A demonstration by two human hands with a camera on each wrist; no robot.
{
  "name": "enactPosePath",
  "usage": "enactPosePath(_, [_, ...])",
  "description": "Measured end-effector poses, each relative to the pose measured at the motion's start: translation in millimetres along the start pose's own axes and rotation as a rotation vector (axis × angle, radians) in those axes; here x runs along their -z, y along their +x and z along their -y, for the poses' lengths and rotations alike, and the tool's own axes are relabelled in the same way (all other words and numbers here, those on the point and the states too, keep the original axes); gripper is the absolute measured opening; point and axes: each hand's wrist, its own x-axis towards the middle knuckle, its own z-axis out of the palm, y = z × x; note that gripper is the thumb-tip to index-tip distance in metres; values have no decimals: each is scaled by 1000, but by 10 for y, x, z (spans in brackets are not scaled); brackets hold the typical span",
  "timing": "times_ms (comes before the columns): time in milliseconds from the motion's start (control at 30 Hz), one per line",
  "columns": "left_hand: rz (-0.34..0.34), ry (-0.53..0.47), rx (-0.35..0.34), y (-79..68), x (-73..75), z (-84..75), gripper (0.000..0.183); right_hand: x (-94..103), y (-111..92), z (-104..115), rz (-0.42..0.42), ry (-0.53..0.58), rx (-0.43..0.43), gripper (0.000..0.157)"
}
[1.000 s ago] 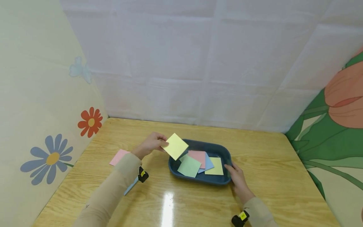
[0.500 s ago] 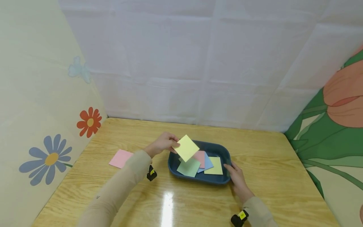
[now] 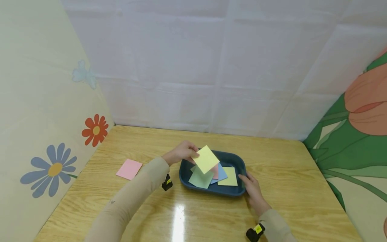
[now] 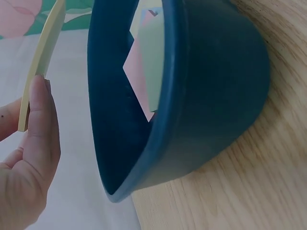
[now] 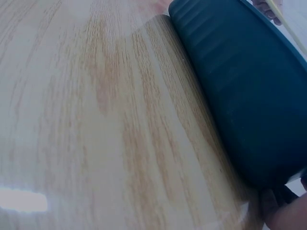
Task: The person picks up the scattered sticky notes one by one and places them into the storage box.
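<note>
My left hand [image 3: 182,152] pinches a yellow sticky note pad [image 3: 207,159] by one corner, thumb on top. The pad is held tilted above the left half of a dark blue tray [image 3: 208,191]; its thin edge shows in the left wrist view, higher than the tray rim [image 4: 175,62]. Inside the tray lie a green pad [image 3: 200,178], a pink pad [image 3: 216,172] partly covered from view, a blue pad [image 3: 222,173] and another yellow pad [image 3: 230,176]. At the tray's right end my right hand [image 3: 254,193] grips the wall, thumb over the rim.
A pink sticky note pad [image 3: 129,169] lies on the wooden table [image 3: 290,181], left of the left sleeve [image 3: 142,188]. Behind the table hangs a white cloth [image 3: 181,67]. Flower-printed panels stand at both sides.
My left hand has carried the yellow sticky note pad rightward over the tray. A blue piece on the table is now hidden by the left sleeve. The right hand keeps its grip.
</note>
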Motion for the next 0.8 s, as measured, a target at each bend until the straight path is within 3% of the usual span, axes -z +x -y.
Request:
enactPosePath(267, [37, 19, 14, 79, -100, -46, 16, 6, 3, -11, 5, 14, 11, 63])
enactPosePath(800, [33, 58, -9, 356, -238, -110, 13, -8, -5, -25, 4, 32, 17, 63])
